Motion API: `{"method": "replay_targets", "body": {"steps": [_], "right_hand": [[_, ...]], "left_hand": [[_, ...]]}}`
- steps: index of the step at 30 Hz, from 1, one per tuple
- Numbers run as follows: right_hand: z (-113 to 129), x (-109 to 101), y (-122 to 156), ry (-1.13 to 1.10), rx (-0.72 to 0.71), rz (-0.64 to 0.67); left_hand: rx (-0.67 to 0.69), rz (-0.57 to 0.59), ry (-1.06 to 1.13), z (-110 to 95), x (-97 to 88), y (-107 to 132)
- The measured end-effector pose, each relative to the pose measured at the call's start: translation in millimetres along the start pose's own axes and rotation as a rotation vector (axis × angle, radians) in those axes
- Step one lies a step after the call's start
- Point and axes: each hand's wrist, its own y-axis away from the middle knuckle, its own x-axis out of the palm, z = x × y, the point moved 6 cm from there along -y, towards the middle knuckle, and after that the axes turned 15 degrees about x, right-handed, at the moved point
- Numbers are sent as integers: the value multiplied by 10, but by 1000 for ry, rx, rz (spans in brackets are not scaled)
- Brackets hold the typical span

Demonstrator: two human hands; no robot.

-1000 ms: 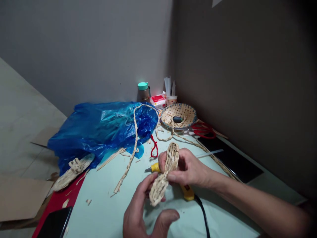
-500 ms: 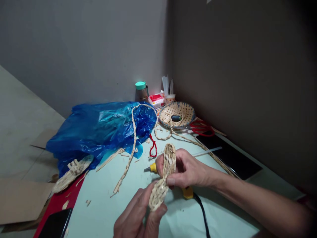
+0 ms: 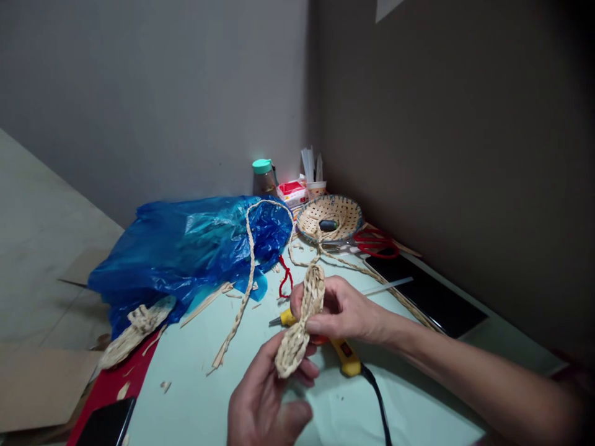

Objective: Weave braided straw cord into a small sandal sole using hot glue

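Observation:
Pinched at its narrow waist is a woven straw bow (image 3: pixel 313 296), held upright between the thumb and fingers of my right hand (image 3: pixel 348 316). My left hand (image 3: pixel 260 399) is open just below, its fingers behind the lower loop and its thumb standing away from it. Whether those fingers touch the loop I cannot tell. Under my right hand a yellow hot glue gun (image 3: pixel 349 360) lies on the table, partly hidden, its nozzle pointing left. A long braided straw cord (image 3: pixel 251 248) curves over the tabletop and a blue plastic bag.
The blue plastic bag (image 3: pixel 186 241) covers the back left. A woven basket (image 3: pixel 341 230) holds a dark spool. Red-handled scissors (image 3: pixel 379 243), a black tablet (image 3: pixel 432 297) and a glue stick (image 3: pixel 388 286) lie right. Another straw piece (image 3: pixel 134 334) and a phone (image 3: pixel 106 424) are left.
My left thumb has come away from the lower loop, and the left hand has opened and shifted slightly right. The bow stays in my right hand, moved slightly left and up.

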Motion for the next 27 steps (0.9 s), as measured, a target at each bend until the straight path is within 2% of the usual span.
{"method": "replay_targets", "body": {"steps": [3, 6, 12, 24, 27], "right_hand": [[12, -32, 4, 17, -4, 17], [27, -41, -6, 27, -7, 40], [51, 6, -10, 25, 0, 92], [107, 85, 22, -7, -13, 107], [75, 46, 14, -11, -3, 111]], "left_hand": [[-178, 44, 245, 57, 73, -40], [-264, 50, 312, 66, 83, -49], [-319, 99, 366, 92, 116, -18], [-374, 219, 386, 176, 192, 28], [-377, 181, 350, 163, 152, 18]]}}
